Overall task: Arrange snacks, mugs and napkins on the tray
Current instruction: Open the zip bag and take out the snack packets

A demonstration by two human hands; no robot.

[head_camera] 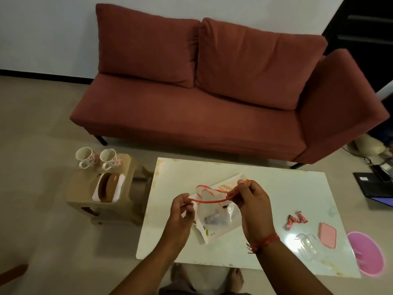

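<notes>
Both hands hold a clear zip bag (214, 211) with a red seal strip above the white tray (223, 184) on the white table (276, 188). My left hand (180, 213) pinches the strip's left end and my right hand (251, 201) grips its right end. Dark snack pieces lie in the bag's bottom. Two floral mugs (98, 157) stand on a beige stool (125, 184) to the left, with white napkins (121, 182) in a brown holder (107, 188) in front of them. Red-wrapped candies (296, 220) lie on the table at right.
A clear plastic container (309, 245) and its pink lid (327, 235) sit at the table's right. A pink round object (365, 254) lies past the right edge. A red sofa (212, 92) stands behind the table. A laptop (376, 186) lies on the floor at right.
</notes>
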